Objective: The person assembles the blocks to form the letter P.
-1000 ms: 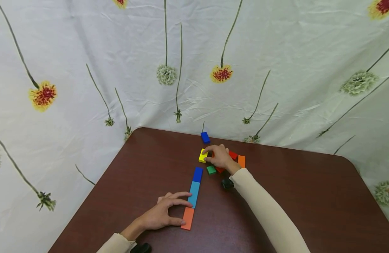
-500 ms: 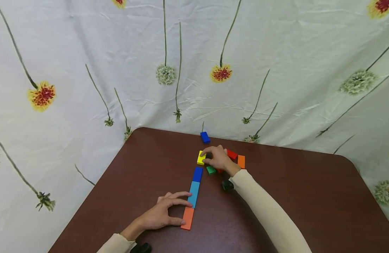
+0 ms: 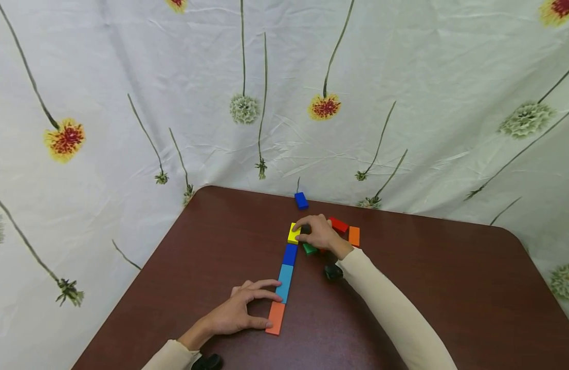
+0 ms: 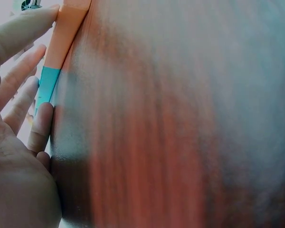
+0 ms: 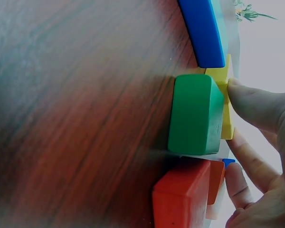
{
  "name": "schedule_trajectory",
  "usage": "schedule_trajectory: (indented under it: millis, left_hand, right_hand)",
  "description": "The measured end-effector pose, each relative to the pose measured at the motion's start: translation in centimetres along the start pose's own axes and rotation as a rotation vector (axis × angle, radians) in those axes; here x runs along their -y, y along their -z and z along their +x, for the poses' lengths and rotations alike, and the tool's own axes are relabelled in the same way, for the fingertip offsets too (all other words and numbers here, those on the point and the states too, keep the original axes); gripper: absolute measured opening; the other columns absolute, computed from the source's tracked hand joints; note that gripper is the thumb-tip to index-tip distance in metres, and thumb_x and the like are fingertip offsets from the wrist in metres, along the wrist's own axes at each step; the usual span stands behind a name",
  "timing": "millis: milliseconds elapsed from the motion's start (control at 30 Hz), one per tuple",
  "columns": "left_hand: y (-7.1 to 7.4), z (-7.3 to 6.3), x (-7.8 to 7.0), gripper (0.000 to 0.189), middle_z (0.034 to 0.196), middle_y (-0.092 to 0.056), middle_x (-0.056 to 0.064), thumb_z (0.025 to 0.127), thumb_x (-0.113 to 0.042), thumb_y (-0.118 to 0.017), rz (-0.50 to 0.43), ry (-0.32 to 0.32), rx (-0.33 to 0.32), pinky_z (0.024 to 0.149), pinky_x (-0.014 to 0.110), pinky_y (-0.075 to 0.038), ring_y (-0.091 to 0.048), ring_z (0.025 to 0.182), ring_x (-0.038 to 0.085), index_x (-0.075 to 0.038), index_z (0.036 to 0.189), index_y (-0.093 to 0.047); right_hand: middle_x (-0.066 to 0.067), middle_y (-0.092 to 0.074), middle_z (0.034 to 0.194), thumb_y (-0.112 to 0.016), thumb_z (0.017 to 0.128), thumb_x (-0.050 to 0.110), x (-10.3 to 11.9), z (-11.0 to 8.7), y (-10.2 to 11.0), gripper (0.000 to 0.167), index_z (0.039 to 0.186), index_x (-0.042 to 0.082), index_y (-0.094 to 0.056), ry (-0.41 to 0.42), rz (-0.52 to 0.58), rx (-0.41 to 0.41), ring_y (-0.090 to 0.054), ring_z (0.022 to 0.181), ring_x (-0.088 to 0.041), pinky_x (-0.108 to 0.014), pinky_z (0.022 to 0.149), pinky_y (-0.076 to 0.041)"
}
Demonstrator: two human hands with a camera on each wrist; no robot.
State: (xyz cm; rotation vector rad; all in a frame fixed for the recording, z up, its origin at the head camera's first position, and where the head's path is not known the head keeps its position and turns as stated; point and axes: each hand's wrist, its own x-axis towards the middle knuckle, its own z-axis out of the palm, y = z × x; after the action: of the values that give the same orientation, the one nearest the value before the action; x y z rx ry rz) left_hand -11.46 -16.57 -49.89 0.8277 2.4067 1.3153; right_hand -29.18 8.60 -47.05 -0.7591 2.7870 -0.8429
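A straight row of flat blocks lies on the table: a coral-orange block (image 3: pixel 277 318) nearest, then a light blue block (image 3: pixel 285 282), then a dark blue block (image 3: pixel 290 254). At its far end sits a yellow block (image 3: pixel 292 236), which my right hand (image 3: pixel 318 232) pinches between thumb and fingers. The right wrist view shows the thumb (image 5: pixel 249 102) against the yellow block, partly hidden behind a green block (image 5: pixel 192 114). My left hand (image 3: pixel 235 310) rests beside the near end, its thumb on the coral-orange block and extended fingertips touching the light blue one.
Under and beside the right hand lie the green block, a red block (image 3: pixel 338 225) and an orange block (image 3: pixel 354 236). Another blue block (image 3: pixel 301 200) sits near the far edge of the brown table (image 3: pixel 427 288). Behind hangs a flowered cloth (image 3: pixel 196 77).
My right hand has drawn the yellow block toward me, from apart from the row up to the dark blue block's far end. The left hand has stayed in place.
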Motion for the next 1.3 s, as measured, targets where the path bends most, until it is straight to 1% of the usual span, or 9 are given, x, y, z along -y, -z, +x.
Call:
schedule_trajectory:
  millis: [167, 400, 633, 967, 1067, 1100, 1167, 1200, 1300]
  left_hand:
    - [0.0, 0.0, -0.2, 0.040, 0.152, -0.047, -0.003, 0.089, -0.036, -0.076, 0.008, 0.008, 0.001, 0.091, 0.055, -0.019, -0.040, 0.122, 0.016, -0.031, 0.128, -0.068]
    - [0.1, 0.0, -0.3, 0.040, 0.152, -0.048, -0.003, 0.089, -0.035, -0.076, 0.003, 0.006, -0.001, 0.091, 0.055, -0.019, -0.040, 0.120, 0.016, -0.031, 0.128, -0.068]
    - [0.1, 0.0, -0.5, 0.040, 0.152, -0.048, -0.003, 0.089, -0.036, -0.076, 0.007, 0.010, -0.004, 0.092, 0.056, -0.019, -0.040, 0.121, 0.017, -0.030, 0.127, -0.068]
    - [0.3, -0.2, -0.5, 0.040, 0.152, -0.048, -0.003, 0.088, -0.036, -0.076, 0.012, 0.009, -0.003, 0.091, 0.055, -0.019, -0.040, 0.121, 0.017, -0.030, 0.127, -0.068]
    - [0.3, -0.2, -0.5, 0.041, 0.152, -0.047, -0.003, 0.088, -0.038, -0.076, 0.013, 0.011, -0.001, 0.091, 0.055, -0.019, -0.040, 0.121, 0.018, -0.030, 0.128, -0.068]
    - [0.3, -0.1, -0.5, 0.041, 0.152, -0.047, -0.003, 0.088, -0.038, -0.076, 0.012, 0.012, 0.000, 0.091, 0.055, -0.019, -0.040, 0.121, 0.019, -0.030, 0.128, -0.068]
    - [0.3, -0.1, -0.4, 0.041, 0.152, -0.047, -0.003, 0.088, -0.038, -0.076, 0.009, 0.013, 0.002, 0.091, 0.055, -0.019, -0.040, 0.122, 0.019, -0.030, 0.128, -0.068]
    - [0.3, -0.1, -0.4, 0.041, 0.152, -0.047, -0.003, 0.088, -0.037, -0.076, 0.006, 0.014, 0.002, 0.091, 0.055, -0.019, -0.040, 0.122, 0.019, -0.030, 0.128, -0.068]
    - [0.2, 0.0, -0.4, 0.041, 0.152, -0.048, -0.002, 0.088, -0.036, -0.076, -0.005, 0.013, 0.005, 0.091, 0.055, -0.019, -0.040, 0.121, 0.019, -0.029, 0.128, -0.068]
  right_hand:
    - [-0.004, -0.068, 0.127, -0.075, 0.091, 0.022, -0.1, -0.1, 0.1, 0.017, 0.108, 0.019, -0.077, 0.012, 0.011, 0.008, -0.050, 0.115, -0.034, -0.047, 0.084, -0.031]
    - [-0.006, -0.068, 0.126, -0.075, 0.091, 0.022, -0.2, -0.1, 0.2, 0.018, 0.109, 0.019, -0.077, 0.020, 0.009, 0.045, -0.049, 0.116, -0.034, -0.047, 0.083, -0.031]
    - [-0.007, -0.066, 0.129, -0.074, 0.092, 0.024, 0.0, -0.1, 0.4, 0.020, 0.112, 0.018, -0.076, 0.011, 0.012, 0.085, -0.046, 0.122, -0.037, -0.050, 0.088, -0.030]
    - [-0.008, -0.065, 0.129, -0.074, 0.092, 0.024, 0.2, -0.1, 0.3, 0.021, 0.113, 0.019, -0.075, 0.007, 0.022, 0.087, -0.045, 0.124, -0.039, -0.051, 0.088, -0.030]
    - [-0.008, -0.065, 0.130, -0.073, 0.093, 0.025, 0.0, -0.1, 0.4, 0.022, 0.114, 0.018, -0.075, 0.017, 0.031, 0.088, -0.045, 0.125, -0.039, -0.052, 0.089, -0.030]
    - [-0.008, -0.065, 0.129, -0.072, 0.094, 0.024, -0.1, -0.1, 0.4, 0.022, 0.115, 0.018, -0.074, 0.025, 0.037, 0.085, -0.046, 0.125, -0.039, -0.053, 0.092, -0.031]
    - [-0.008, -0.066, 0.128, -0.071, 0.095, 0.024, -0.4, -0.1, 0.4, 0.023, 0.117, 0.016, -0.074, 0.044, 0.053, 0.071, -0.050, 0.123, -0.035, -0.053, 0.096, -0.034]
    - [-0.009, -0.066, 0.128, -0.070, 0.095, 0.023, -0.5, -0.1, 0.5, 0.024, 0.118, 0.015, -0.073, 0.046, 0.075, 0.063, -0.053, 0.118, -0.033, -0.052, 0.097, -0.037]
    - [-0.010, -0.065, 0.127, -0.067, 0.097, 0.021, -0.9, 0.1, 0.8, 0.026, 0.121, 0.011, -0.071, 0.048, 0.135, 0.033, -0.058, 0.099, -0.025, -0.043, 0.090, -0.047]
